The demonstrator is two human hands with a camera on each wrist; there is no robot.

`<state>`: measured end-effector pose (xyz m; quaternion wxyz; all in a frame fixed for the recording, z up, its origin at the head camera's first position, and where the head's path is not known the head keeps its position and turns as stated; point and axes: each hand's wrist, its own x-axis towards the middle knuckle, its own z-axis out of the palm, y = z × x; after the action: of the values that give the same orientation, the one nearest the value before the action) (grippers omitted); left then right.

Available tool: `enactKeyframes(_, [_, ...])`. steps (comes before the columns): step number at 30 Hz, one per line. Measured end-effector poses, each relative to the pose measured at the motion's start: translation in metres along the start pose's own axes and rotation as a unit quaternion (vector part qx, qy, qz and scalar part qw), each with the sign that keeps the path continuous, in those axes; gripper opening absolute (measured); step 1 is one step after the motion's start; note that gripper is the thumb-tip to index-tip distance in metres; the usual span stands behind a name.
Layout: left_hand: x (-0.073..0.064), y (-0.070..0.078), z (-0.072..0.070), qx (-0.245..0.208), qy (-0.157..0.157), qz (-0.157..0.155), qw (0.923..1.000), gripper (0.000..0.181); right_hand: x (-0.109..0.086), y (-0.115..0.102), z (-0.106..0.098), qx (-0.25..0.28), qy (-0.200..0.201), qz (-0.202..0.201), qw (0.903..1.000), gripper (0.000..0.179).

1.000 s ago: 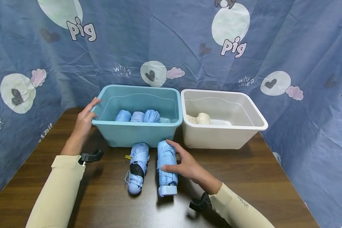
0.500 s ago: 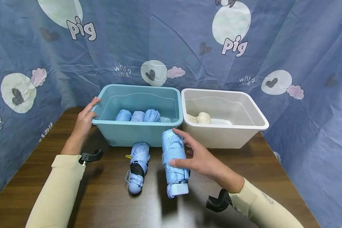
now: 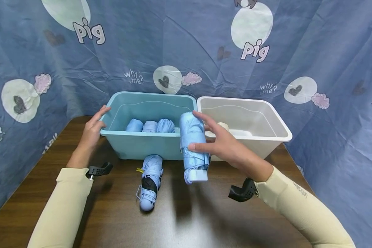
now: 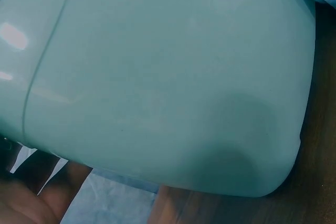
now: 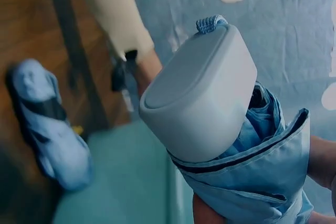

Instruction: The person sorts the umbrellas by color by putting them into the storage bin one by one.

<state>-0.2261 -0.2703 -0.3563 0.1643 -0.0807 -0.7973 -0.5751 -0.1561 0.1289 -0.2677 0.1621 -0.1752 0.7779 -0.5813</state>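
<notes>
A folded light-blue umbrella [image 3: 192, 137] with a pale flat-ended handle is raised above the table, in front of the two bins. My right hand [image 3: 227, 146] grips it from the right, thumb on the near side. In the right wrist view, the white handle end [image 5: 205, 93] and loose blue fabric fill the middle. My left hand [image 3: 91, 132] rests on the left rim of the teal bin [image 3: 142, 146], its fingers fairly straight along the edge. A second folded blue umbrella [image 3: 152, 172], with a black band and rounded handle, lies on the table before that bin.
Inside the teal bin sit several blue rolled bundles [image 3: 150, 126]. To its right stands a white bin [image 3: 251, 137] with a cream-coloured bundle [image 3: 224, 126], partly hidden by my right hand. A blue printed cloth [image 3: 186, 44] hangs behind the brown wooden table [image 3: 117, 213].
My right hand has lifted the umbrella off the table, then moved it up and forward to the bins' rim height, slightly right. My left hand and the other umbrella stay where they were.
</notes>
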Motion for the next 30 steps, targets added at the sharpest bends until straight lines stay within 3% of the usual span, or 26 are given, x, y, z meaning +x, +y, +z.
enactKeyframes(4, [0.003,-0.007,-0.001,0.005,-0.001,-0.015,0.9999,0.058,0.025,-0.011,-0.01,-0.014,0.004,-0.004,0.9999,0.088])
enactKeyframes(14, [-0.003,0.012,0.004,-0.008,-0.009,-0.008,0.9999,0.057,0.096,-0.013,-0.025,-0.044,0.043,0.024,0.9978,0.091])
enactKeyframes(21, [-0.003,0.015,0.004,-0.014,-0.01,-0.017,0.9997,0.057,0.132,-0.01,-0.03,-0.051,0.04,0.068,0.9956,0.091])
enactKeyframes(28, [0.005,-0.009,0.0,-0.006,0.003,-0.016,0.9999,0.058,0.158,-0.007,-0.031,-0.063,0.058,0.107,0.9906,0.089])
enactKeyframes(30, [0.004,-0.006,0.001,-0.006,0.001,-0.014,0.9999,0.058,0.161,-0.005,-0.031,-0.071,0.063,0.11,0.9894,0.09])
